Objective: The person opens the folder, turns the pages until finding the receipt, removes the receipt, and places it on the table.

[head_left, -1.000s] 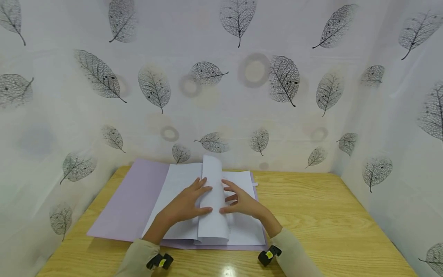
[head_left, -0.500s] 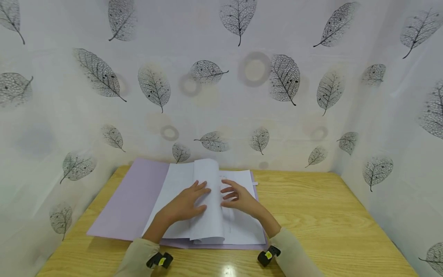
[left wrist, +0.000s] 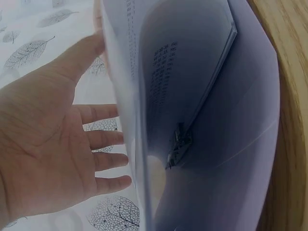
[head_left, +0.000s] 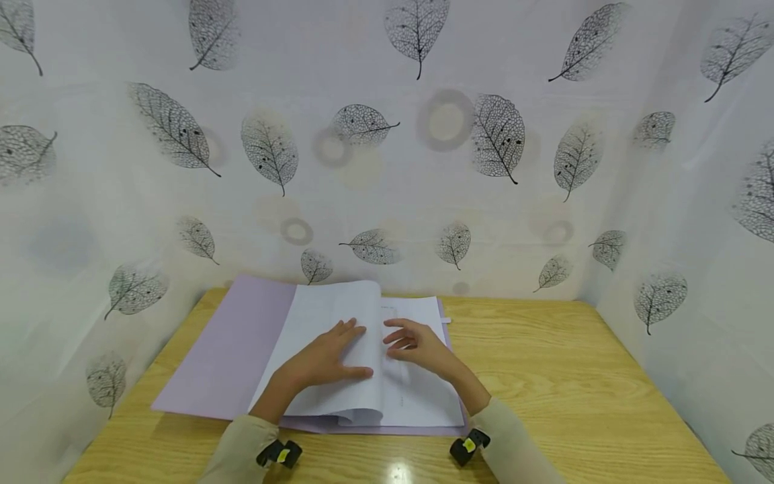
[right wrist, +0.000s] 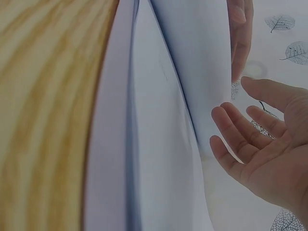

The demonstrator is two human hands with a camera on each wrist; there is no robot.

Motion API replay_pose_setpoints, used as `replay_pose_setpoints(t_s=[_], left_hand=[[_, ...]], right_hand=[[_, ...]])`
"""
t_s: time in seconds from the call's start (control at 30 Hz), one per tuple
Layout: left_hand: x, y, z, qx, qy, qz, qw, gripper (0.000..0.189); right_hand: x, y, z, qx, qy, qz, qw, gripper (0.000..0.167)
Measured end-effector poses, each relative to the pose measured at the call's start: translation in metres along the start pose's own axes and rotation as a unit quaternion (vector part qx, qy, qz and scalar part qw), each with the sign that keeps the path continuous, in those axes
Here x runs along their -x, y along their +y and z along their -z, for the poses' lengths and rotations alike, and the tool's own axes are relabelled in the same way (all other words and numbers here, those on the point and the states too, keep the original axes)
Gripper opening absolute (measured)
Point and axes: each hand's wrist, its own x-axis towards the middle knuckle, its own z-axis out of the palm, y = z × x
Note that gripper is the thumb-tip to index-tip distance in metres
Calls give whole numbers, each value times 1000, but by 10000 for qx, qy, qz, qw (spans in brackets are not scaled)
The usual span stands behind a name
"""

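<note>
A purple folder (head_left: 225, 349) lies opened out on the table, with white paper sheets (head_left: 423, 396) inside. The turned sheets (head_left: 326, 302) bulge up along the middle and curve over to the left. My left hand (head_left: 323, 356) rests on these turned sheets, fingers spread and straight. Just right of the curved fold, my right hand (head_left: 420, 346) hovers over the right-hand sheets with loosely bent fingers, holding nothing. In the left wrist view, printed text shows on the inner pages, and a dark metal clip (left wrist: 180, 144) sits at the folder's spine.
The wooden table (head_left: 544, 376) extends to the right of the folder. A pale curtain (head_left: 387, 188) with leaf prints surrounds the table at the back and sides. A small white tab (head_left: 446, 320) sticks out from the folder's right edge.
The loose sheet has swung from standing near the middle over to the left, joining the turned pages. The left hand has stayed over the pages; the right hand has shifted slightly, fingers loosely bent.
</note>
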Motion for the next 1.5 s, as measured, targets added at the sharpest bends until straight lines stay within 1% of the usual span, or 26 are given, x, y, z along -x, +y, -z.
replay_pose_setpoints(t_s=[0.17,0.33,0.47,0.57,0.63,0.73,0.87,0.97,1.1,1.27,1.33,1.43,1.5], left_hand=[[0,-3,-2,-12,-17,10,10000,97],[-1,-7,-3,-93,-3,-56,9999,99],[-1,-8,-1,-150,-51,-154,9998,99],[-1,-7,2,-168,-76,-257,9995,95],[0,-8,3,-181,-104,-329,9992,92],[0,-7,4,-211,-183,-369,9989,85],[-1,-9,3,-314,-256,-443,9982,77],[-1,-10,2,-330,-247,-432,9982,77],[-2,-13,0,-270,-161,-370,9988,82],[-3,-15,-1,-263,-19,-337,9991,89],[-2,-16,-2,-279,18,-274,9992,91],[-2,-17,-2,-310,47,-204,9993,92],[-2,-18,-2,-306,75,-233,9992,91]], right_hand=[[1,0,4,-110,-8,95,9999,51],[1,-1,12,-56,109,-5,9999,50],[2,3,21,40,265,-93,9996,49],[3,5,28,31,423,-139,9990,48],[4,5,33,10,520,-86,9986,47],[6,6,41,-23,651,0,9979,46],[10,8,52,5,815,-20,9967,47],[12,10,60,70,968,-172,9951,48],[16,14,70,218,1068,-290,9936,49],[21,17,78,457,1070,-348,9926,52],[22,18,80,522,1083,-384,9920,53],[21,22,81,574,1080,-398,9917,55],[21,24,81,556,1096,-424,9915,56]])
